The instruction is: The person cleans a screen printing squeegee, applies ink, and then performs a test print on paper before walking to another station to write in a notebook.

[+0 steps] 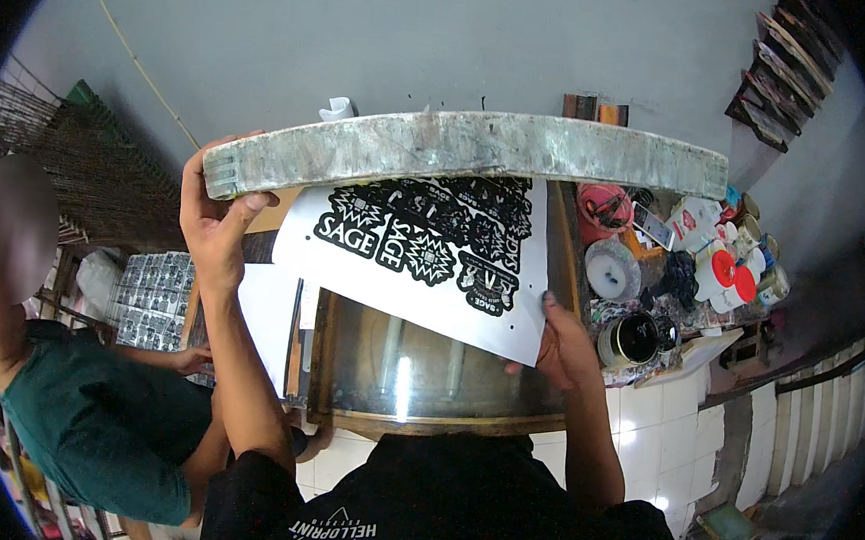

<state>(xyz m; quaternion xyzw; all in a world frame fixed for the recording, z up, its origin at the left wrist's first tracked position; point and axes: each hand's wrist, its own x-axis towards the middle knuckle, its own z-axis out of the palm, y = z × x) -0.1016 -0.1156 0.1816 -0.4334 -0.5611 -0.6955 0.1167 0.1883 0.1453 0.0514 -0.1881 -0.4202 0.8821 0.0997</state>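
A long grey, ink-stained bar, the edge of what looks like a screen printing frame (471, 144), is raised across the view. My left hand (217, 230) grips its left end, thumb below and fingers behind. Beneath it, a white sheet (402, 278) with black printed designs slants over a wooden-edged glass table (376, 361). My right hand (567, 348) is closed on the sheet's near right corner, and the corner is lifted off the glass. The raised frame hides the sheet's far part.
At right, a bench holds a pink tub (604, 210), red-lidded jars (740, 284), a phone (653, 225) and an open can (630, 341). On the left, a co-worker in a green shirt (105, 428) stands close, near a stack of printed sheets (153, 296).
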